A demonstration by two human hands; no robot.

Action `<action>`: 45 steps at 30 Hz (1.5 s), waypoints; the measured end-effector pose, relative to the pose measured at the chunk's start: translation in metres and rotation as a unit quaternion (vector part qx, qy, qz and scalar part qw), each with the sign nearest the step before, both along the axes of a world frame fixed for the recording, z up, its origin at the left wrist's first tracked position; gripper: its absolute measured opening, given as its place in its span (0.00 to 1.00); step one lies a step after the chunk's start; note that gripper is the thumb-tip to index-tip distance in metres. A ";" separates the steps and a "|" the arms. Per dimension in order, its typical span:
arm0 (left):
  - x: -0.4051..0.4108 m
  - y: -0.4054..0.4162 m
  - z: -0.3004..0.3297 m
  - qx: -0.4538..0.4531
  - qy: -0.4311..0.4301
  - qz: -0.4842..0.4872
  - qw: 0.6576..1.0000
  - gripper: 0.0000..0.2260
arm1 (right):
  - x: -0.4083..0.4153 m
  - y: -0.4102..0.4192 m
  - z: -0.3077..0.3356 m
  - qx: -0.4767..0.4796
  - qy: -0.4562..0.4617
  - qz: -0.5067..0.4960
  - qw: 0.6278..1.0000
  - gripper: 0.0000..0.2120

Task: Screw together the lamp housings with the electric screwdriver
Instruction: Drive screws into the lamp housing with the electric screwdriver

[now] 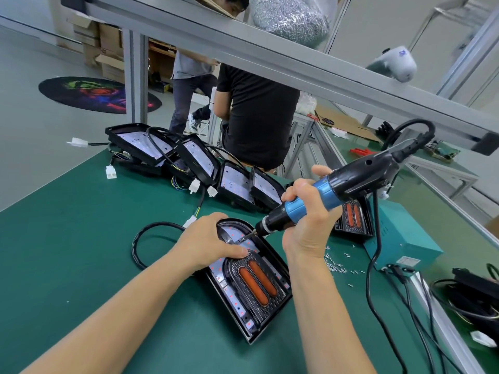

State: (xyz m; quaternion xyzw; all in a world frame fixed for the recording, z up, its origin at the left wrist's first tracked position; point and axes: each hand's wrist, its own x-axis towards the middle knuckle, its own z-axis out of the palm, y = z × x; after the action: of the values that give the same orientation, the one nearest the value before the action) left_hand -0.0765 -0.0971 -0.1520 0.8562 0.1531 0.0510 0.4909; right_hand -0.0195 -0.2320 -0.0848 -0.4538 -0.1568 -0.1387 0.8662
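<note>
Blue-barrelled electric screwdriver [318, 198] sits clenched in the right hand [307, 225], its bit angled down-left from that grip into the lamp housing [251, 276]. Left hand [208, 241] presses flat, fingers spread, on the housing's top, lying on the green worktop [81, 238].

The left hand [213, 242] hides the lamp housing's [251, 282] far-left rim; the screw under the bit is too small to make out.

Blue-and-black screwdriver [318, 201], black housing [251, 282] with orange strips, green mat [81, 238], teal box [405, 233].
</note>
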 end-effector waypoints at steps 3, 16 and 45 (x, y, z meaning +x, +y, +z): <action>0.001 -0.002 0.001 0.015 0.001 0.005 1.000 0.36 | -0.006 -0.002 0.004 -0.044 -0.064 0.013 0.997 0.13; -0.004 -0.005 0.000 0.008 -0.007 0.031 0.999 0.36 | -0.015 0.003 0.005 -0.084 -0.090 0.029 0.992 0.14; -0.007 -0.007 0.000 -0.011 -0.005 0.057 0.998 0.35 | -0.014 -0.027 0.011 -0.162 -0.067 0.163 0.971 0.14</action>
State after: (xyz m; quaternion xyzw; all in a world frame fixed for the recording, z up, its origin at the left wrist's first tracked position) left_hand -0.0833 -0.1045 -0.1518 0.8404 0.1998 0.0814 0.4971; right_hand -0.0337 -0.2586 -0.0740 -0.5463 -0.3072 0.0016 0.7792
